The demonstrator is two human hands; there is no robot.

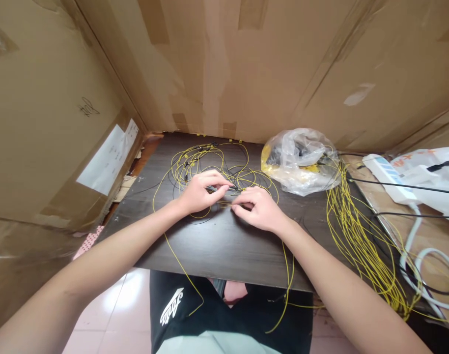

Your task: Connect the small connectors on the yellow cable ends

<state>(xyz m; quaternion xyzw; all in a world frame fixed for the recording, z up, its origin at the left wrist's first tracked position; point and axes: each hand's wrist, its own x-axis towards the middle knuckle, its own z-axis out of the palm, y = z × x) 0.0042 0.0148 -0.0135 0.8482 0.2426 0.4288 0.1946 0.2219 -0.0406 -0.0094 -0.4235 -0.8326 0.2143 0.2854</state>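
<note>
My left hand [204, 191] is closed in a pinch, thumb against fingers, on a thin black cable end [234, 186]. Close beside it, my right hand [257, 207] has its fingers curled in among the strands, and what they hold is too small to make out. Loose loops of thin yellow wire [176, 160], mixed with black strands and small black connectors [186, 177], spread behind and under my hands. One yellow wire end [195, 290] hangs over the front edge of the dark wooden table [195, 250].
A clear plastic bag [301, 182] with dark and yellow items stands back right. Beside it, a thick bundle of yellow wires [351, 241] runs toward the front. A white power strip [390, 179] with cords lies at the far right. Cardboard walls [224, 73] enclose the table.
</note>
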